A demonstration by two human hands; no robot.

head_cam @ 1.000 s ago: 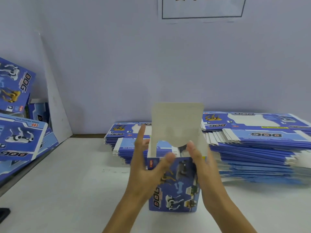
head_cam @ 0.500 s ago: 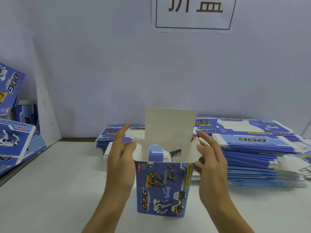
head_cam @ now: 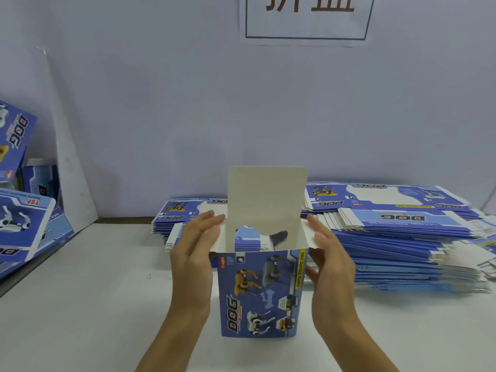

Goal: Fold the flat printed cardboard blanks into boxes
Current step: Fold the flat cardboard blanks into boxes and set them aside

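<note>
1. A blue printed box [head_cam: 259, 294] stands upright on the white bench [head_cam: 94, 304], its top open and the tall lid flap [head_cam: 267, 200] standing straight up at the back.
2. The left hand [head_cam: 194, 260] rests on the left side flap [head_cam: 216, 237]; its fingers are extended and relaxed, pressing rather than gripping.
3. The right hand [head_cam: 331, 267] does the same on the right side flap [head_cam: 308, 237], fingers straight.
4. The step in hand looks like closing the top: both side flaps wait to be pushed inward.
5. Next, likely fold them flat, then bring the lid flap down and tuck it in.
6. Stacks of flat blanks [head_cam: 389, 232] lie just behind.
</note>
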